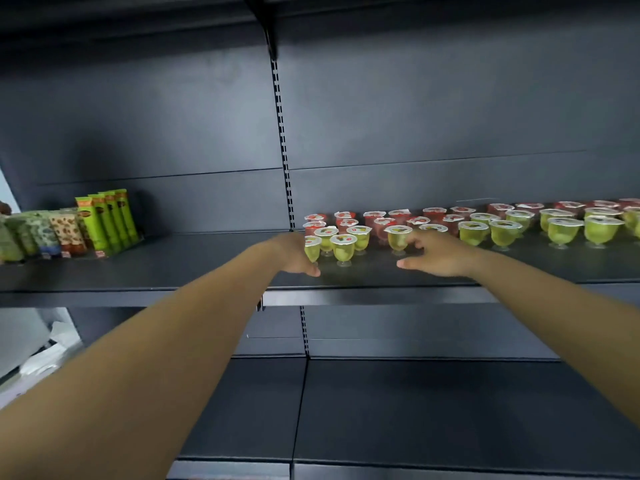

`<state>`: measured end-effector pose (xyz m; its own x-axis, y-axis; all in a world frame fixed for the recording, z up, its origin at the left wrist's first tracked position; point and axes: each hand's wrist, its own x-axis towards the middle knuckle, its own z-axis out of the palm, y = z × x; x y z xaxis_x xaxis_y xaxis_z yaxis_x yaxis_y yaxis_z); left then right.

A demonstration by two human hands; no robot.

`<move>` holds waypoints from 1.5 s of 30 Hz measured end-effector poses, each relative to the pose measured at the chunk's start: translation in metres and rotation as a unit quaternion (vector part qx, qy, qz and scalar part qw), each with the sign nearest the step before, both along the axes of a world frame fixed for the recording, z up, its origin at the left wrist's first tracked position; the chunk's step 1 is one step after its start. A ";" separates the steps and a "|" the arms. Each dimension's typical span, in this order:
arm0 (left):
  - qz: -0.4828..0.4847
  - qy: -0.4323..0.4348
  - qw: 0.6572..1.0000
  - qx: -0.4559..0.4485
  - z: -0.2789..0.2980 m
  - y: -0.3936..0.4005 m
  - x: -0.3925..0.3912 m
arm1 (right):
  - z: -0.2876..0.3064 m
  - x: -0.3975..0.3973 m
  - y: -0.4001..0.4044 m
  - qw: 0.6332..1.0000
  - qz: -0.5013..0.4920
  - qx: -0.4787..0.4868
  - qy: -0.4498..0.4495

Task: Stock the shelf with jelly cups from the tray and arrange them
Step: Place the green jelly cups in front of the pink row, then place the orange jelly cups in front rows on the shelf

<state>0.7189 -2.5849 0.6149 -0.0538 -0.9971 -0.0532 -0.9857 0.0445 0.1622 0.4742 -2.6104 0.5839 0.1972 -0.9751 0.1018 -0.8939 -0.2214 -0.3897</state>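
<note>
Goblet-shaped clear jelly cups (343, 249), foil-lidded

**Open shelf front, crowded back row**

The dark shelf (194, 268) lies bare along its front edge from 9 to 3 o'clock, giving room to pass. Green jelly cups (343, 247) and red jelly cups (381, 220) block the back from 12 to 3 o'clock. A gap between cups opens at 12 o'clock. Green snack boxes (107, 220) and patterned pouches (41, 237) stand at 10 o'clock. The slotted upright (282, 140) divides the back wall.
</note>
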 end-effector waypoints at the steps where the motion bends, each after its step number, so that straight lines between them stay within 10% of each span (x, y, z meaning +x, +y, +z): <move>1: -0.004 -0.017 1.000 -0.015 0.003 0.015 -0.007 | 0.005 -0.008 0.018 0.999 0.005 -0.019 0.041; 11: -0.082 -0.048 0.995 -0.038 -0.034 0.170 -0.101 | 0.000 -0.077 0.198 0.968 -0.019 -0.061 0.242; 22: -0.125 -0.036 0.991 0.034 -0.106 0.213 -0.197 | -0.063 -0.162 0.250 0.983 -0.034 0.006 0.180; 45: -0.015 0.137 0.900 0.415 -0.657 0.164 -0.411 | -0.589 -0.417 0.187 0.909 -0.053 0.411 0.045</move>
